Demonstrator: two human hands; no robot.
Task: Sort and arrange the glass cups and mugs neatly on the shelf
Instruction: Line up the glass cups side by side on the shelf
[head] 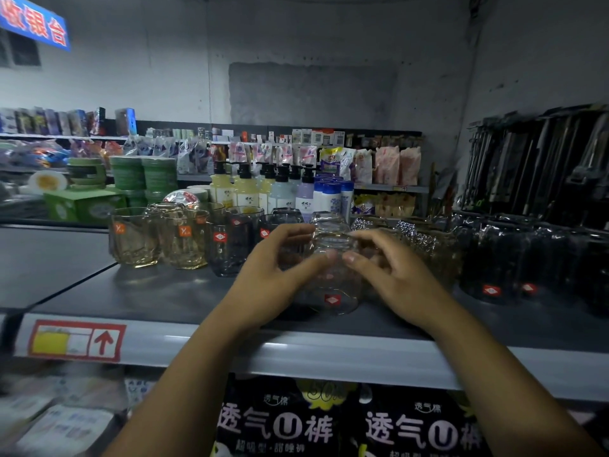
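A clear glass cup [333, 291] with a red diamond sticker stands on the grey shelf [164, 301] near its front edge. My left hand [280, 268] curls round its left side and my right hand [392, 272] round its right side; both thumbs meet over its front. Further clear glasses [329, 222] stand behind it. Left of it is a row of smoky grey glasses [229, 245] and amber glass mugs [135, 239]. Dark grey glasses [491, 265] and faceted clear cups [425, 239] stand to the right.
Pump bottles [245, 189] and green boxes [82, 202] crowd the shelf behind the glasses. Hanging tools [540, 166] fill the right wall. The shelf's front rail [296, 354] carries a red-framed label [75, 339]. Black packets [276, 420] sit on the level below.
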